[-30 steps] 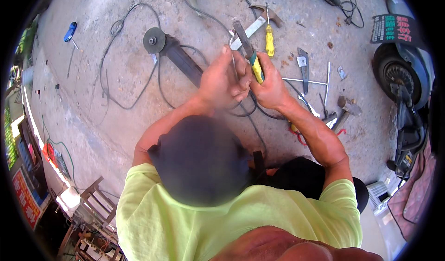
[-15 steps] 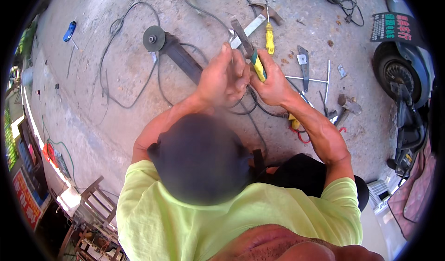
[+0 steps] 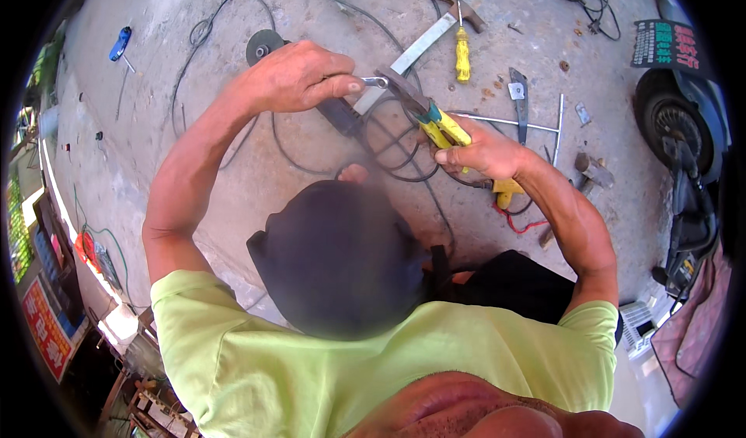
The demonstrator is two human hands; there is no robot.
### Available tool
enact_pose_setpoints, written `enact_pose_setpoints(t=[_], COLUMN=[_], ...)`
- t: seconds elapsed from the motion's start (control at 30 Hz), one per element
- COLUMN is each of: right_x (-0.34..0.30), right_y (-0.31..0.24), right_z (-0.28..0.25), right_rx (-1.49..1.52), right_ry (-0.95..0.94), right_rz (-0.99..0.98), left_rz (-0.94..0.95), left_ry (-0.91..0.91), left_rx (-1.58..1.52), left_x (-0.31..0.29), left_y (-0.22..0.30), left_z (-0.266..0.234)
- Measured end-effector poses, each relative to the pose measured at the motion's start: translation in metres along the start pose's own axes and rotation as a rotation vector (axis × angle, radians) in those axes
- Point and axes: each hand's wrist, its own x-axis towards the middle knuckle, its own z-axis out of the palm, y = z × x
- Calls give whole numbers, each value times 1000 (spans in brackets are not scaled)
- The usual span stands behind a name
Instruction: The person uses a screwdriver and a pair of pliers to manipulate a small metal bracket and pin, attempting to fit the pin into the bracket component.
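Observation:
My left hand (image 3: 303, 76) is closed, pinching a short shiny metal piece (image 3: 374, 82) with a ring-shaped end, like a small spanner. My right hand (image 3: 491, 152) is wrapped round the yellow-and-green handles of a pair of pliers (image 3: 426, 110). The plier jaws meet the ring end of the metal piece; whether they clamp it I cannot tell. Under my left hand and forearm lies an angle grinder (image 3: 342, 118), its disc showing beyond and its middle hidden. A flat metal bar (image 3: 423, 44) lies on the floor just behind the jaws.
On the concrete floor lie a claw hammer (image 3: 466, 14), a yellow-handled screwdriver (image 3: 463, 53), a T-shaped metal rod (image 3: 559, 123), a small sledgehammer (image 3: 594, 171) and looping black cables (image 3: 179, 88). A blue-handled tool (image 3: 120, 43) is far left. A scooter wheel (image 3: 674, 123) stands at the right.
My hands have moved apart: the left went left and up, the right slightly right and down. The plier handles have spread, and the ring-ended metal piece now shows between my hands.

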Motion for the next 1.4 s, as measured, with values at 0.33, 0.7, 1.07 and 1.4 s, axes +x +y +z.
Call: enact_pose_setpoints(t=[0.33, 0.7, 1.07, 1.4], right_x=[8, 19, 23, 6], right_y=[-7, -8, -6, 2], right_z=[-5, 4, 8, -3], right_rx=[181, -148, -337, 2], right_ry=[149, 350, 486, 153], right_rz=[-151, -288, -297, -89], left_rz=[-302, -405, -340, -72], left_ry=[352, 395, 370, 290], left_rx=[-1006, -1493, -1738, -511], left_x=[-3, 26, 35, 13], left_y=[23, 55, 66, -11], left_z=[51, 83, 95, 77])
